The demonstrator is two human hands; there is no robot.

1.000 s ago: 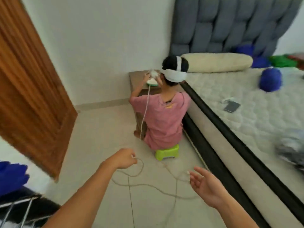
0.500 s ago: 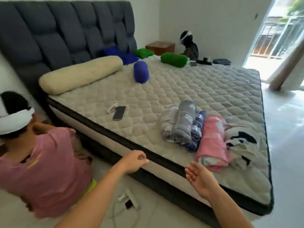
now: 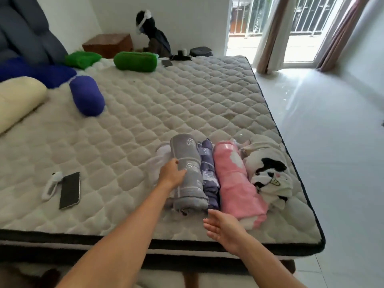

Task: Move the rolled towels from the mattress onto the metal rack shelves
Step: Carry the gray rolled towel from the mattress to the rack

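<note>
At the far left of the mattress (image 3: 187,113) lie a cream bolster (image 3: 18,98) and a blue rolled towel (image 3: 87,98), with two green rolls (image 3: 135,61) further back near the headboard, all well apart from the hands. Nearer the front edge sit a small white gadget (image 3: 51,185) and a dark phone (image 3: 70,190), just beside each other and clear of the reach. The left hand (image 3: 171,174) rests on the left flank of the grey rolled towel (image 3: 189,173), fingers curled against it but not yet wrapped round; its grip looks partly closed and holds nothing lifted. To do this step well, the hand should probably slide under and round the middle of the roll so it does not unfurl, since it lies touching the purple roll (image 3: 208,175) and over something white at its left. The right hand (image 3: 223,225) hovers open, palm up, just short of the rolls' near ends, holding nothing. Further right come the pink roll (image 3: 236,183) and a black-and-white patterned towel (image 3: 268,169) near the mattress edge. The metal rack is not in view.
</note>
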